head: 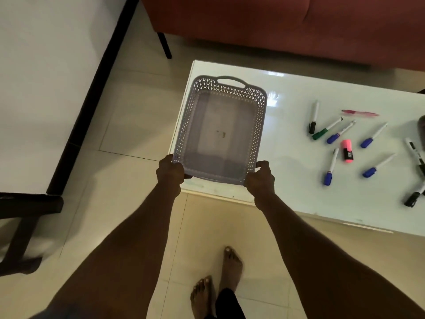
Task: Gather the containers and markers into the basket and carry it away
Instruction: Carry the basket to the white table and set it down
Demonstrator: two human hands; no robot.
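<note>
Both hands, left (170,172) and right (261,178), clamped on empty basket (184,125) near corners; set flat on table (299,192), left of markers (340,134).

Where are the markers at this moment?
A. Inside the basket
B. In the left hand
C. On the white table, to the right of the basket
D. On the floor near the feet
C: the markers lie scattered on the white table, while the basket, held by both hands, is empty.
</note>
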